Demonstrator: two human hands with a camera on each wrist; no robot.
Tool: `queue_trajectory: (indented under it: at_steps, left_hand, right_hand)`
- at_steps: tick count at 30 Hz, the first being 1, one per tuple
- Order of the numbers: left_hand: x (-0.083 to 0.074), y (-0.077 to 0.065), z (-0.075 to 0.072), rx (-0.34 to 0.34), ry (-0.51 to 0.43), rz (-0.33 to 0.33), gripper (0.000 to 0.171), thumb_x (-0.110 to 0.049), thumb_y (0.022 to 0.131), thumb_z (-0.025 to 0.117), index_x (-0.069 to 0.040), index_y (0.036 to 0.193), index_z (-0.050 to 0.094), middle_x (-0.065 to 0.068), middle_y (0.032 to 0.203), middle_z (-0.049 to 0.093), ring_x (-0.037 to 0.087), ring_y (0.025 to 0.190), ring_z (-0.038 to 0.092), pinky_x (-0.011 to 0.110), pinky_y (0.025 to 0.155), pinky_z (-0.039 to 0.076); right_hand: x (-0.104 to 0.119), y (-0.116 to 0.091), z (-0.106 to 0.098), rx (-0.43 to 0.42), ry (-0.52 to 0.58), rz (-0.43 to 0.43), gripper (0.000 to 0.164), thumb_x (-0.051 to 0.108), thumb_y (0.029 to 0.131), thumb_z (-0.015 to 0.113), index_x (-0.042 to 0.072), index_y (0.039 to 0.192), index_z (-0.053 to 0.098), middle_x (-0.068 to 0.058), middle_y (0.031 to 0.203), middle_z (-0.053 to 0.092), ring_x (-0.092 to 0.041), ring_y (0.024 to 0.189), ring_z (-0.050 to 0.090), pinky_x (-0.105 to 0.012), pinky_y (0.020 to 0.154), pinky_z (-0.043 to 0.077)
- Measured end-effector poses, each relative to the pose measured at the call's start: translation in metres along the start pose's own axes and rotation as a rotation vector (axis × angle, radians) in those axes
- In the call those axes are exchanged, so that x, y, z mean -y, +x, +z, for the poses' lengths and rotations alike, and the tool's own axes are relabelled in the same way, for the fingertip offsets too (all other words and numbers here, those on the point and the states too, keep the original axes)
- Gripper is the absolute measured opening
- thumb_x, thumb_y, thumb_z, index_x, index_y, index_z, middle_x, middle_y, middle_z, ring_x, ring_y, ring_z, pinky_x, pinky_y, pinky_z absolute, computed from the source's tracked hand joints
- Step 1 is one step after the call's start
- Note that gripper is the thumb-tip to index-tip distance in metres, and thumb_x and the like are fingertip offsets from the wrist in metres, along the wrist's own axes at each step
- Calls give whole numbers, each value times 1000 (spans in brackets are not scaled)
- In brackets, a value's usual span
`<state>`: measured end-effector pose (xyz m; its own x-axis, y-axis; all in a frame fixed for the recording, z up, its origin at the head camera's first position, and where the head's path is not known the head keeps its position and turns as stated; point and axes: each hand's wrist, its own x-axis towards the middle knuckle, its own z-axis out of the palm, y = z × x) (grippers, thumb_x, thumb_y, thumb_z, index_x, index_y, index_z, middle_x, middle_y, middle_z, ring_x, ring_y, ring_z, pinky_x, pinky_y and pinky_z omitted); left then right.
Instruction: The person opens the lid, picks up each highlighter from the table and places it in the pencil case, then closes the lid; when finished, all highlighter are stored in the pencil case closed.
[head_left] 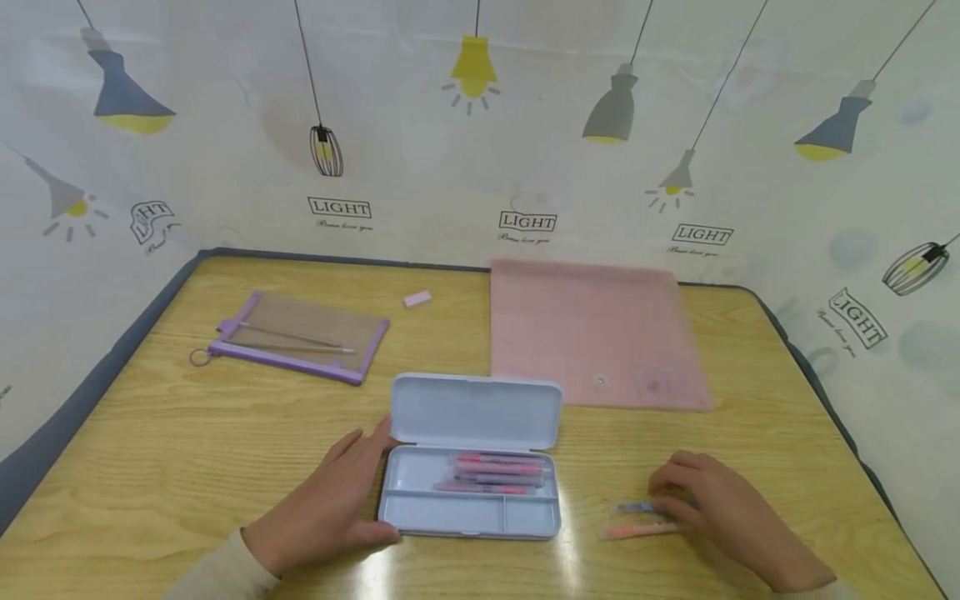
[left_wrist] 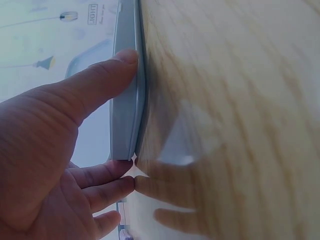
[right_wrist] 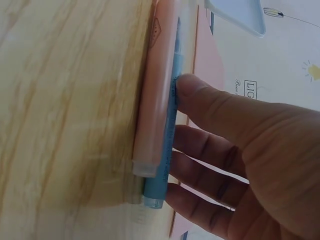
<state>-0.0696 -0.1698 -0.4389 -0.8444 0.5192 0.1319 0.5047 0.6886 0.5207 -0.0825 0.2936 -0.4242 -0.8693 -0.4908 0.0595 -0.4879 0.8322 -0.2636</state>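
A light blue pencil case (head_left: 468, 527) lies with its lid raised on the table. Several pink and grey pens (head_left: 498, 473) fill part of its rear compartment; the front compartments hold nothing. My left hand (head_left: 330, 498) holds the case at its left end, thumb (left_wrist: 107, 75) along the front side and fingers by the end and back. To the right of the case, my right hand (head_left: 720, 504) pinches a blue pen (right_wrist: 170, 115) low over the table, thumb on one side and fingers on the other. An orange-pink pen (right_wrist: 159, 95) lies alongside it, nearer me.
Behind the case to the right lies a pink folder (head_left: 585, 325). A purple-edged mesh pouch (head_left: 300, 333) with thin sticks inside is at the back left. Between them sits a small pink eraser (head_left: 417, 299). A lamp-patterned sheet (head_left: 420, 125) stands around the wooden table (head_left: 187, 442).
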Motion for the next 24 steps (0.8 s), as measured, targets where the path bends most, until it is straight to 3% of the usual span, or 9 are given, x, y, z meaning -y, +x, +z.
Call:
queue_trajectory:
  at_steps: [9, 20, 24]
  left_hand:
    - [2, 0, 0, 4, -7, 7, 128, -36, 61, 91, -1, 156, 12, 2, 131, 57, 21, 128, 52, 59, 117, 25]
    - [2, 0, 0, -7, 13, 30, 126, -37, 62, 91, 2, 154, 15, 2, 129, 56, 19, 127, 52, 58, 116, 26]
    - [1, 0, -1, -2, -3, 20, 125, -36, 62, 91, 1, 154, 15, 1, 129, 56, 19, 127, 52, 58, 116, 25]
  right_hand:
    - [1, 11, 2, 59, -8, 11, 11, 24, 82, 77, 31, 88, 71, 21, 88, 59, 5, 77, 51, -22, 65, 50]
    - [13, 12, 1, -149, -51, -92, 19, 19, 79, 80, 31, 90, 69, 24, 85, 60, 9, 74, 48, -21, 62, 51]
    - [28, 18, -5, -154, -50, -137, 19, 16, 80, 78, 29, 90, 68, 24, 83, 58, 9, 72, 45, -20, 60, 49]
